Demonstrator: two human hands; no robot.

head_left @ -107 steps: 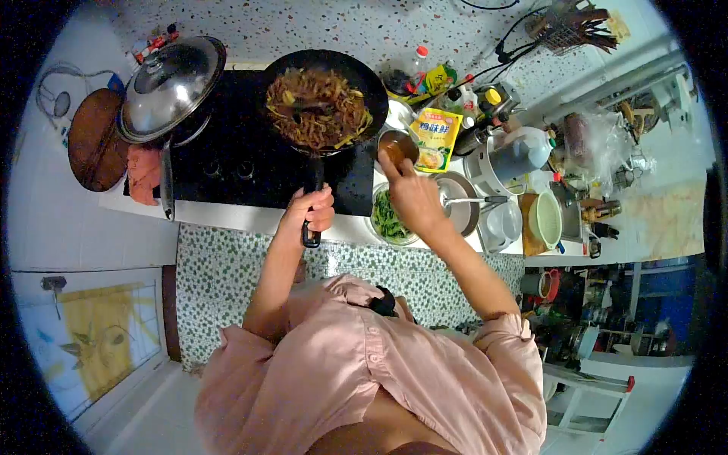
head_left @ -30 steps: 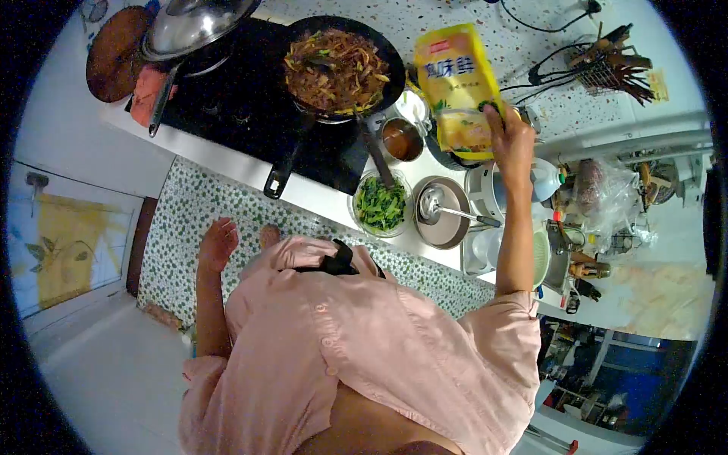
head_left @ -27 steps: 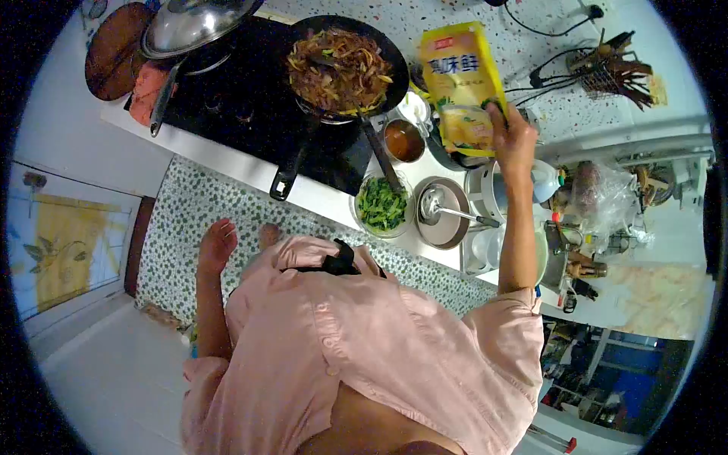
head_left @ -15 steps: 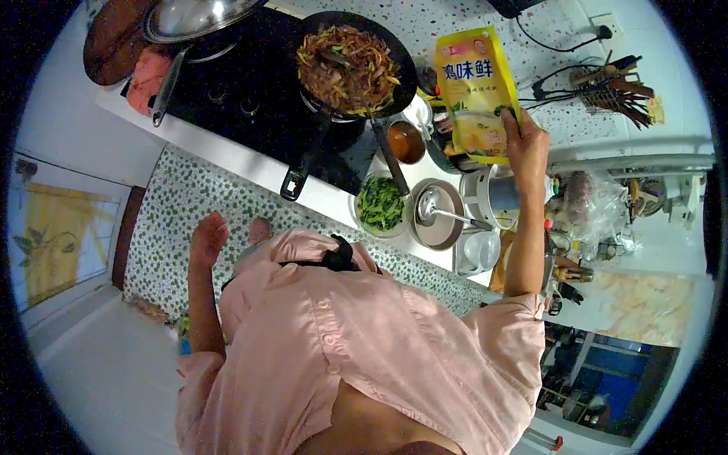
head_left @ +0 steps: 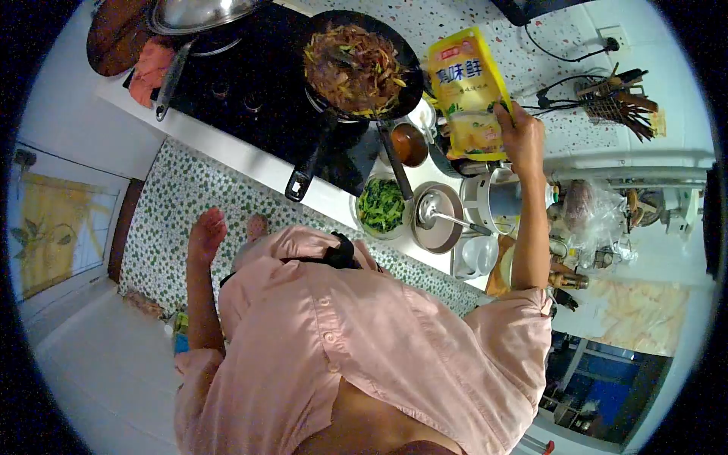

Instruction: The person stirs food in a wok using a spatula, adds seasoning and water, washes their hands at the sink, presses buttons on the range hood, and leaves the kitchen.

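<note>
My right hand point(head_left: 525, 136) grips the lower right edge of a yellow seasoning packet point(head_left: 468, 95), raised upright over the counter. My left hand point(head_left: 206, 233) hangs low at the left above the tiled floor, holding nothing, its fingers loosely apart. A black wok point(head_left: 413, 72) with dark cooked strips point(head_left: 353, 72) rests on the cooktop, its handle point(head_left: 303, 171) free. A dark utensil point(head_left: 396, 163) slants from the wok's rim. Beside it are a small bowl of brown liquid point(head_left: 409, 144) and a glass bowl of chopped greens point(head_left: 381, 206).
A pan point(head_left: 434, 241) with a metal ladle point(head_left: 429, 212) stands right of the greens. A domed lid point(head_left: 201, 14) covers a pot at the upper left, near an orange cloth point(head_left: 152, 70). Clear containers point(head_left: 478, 256) and a utensil basket point(head_left: 603, 98) are at the right.
Since the earliest frame, my left hand has let go of the wok handle and dropped left. My right hand has left the small brown bowl and taken up the packet, which recently shifted slightly right.
</note>
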